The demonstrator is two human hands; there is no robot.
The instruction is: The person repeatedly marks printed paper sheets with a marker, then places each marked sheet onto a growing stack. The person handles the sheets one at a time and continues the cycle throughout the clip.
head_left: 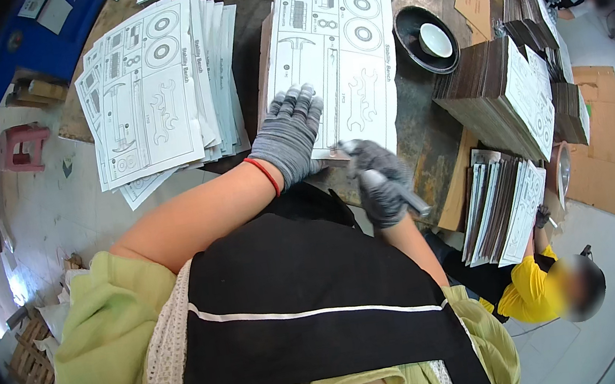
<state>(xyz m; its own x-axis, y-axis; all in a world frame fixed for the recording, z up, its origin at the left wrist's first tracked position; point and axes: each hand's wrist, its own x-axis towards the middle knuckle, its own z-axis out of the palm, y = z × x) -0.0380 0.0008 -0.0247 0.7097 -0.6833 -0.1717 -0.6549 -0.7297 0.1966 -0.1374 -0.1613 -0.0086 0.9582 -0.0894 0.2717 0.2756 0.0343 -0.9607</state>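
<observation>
Grey-gloved left hand [285,140] lies on tool-diagram sheets [333,60], fingers [305,99] extended, empty; right hand [382,182] has fingers wrapping a blurred tool [418,204].

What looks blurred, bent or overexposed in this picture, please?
In the head view, the right hand and its tool look motion-blurred, the left hand sharper; the yellow-clad co-worker's head is smeared; fisheye bends edges; glare whitens far left.

Left grip [288,136] flat, right grip [382,182] curled
</observation>
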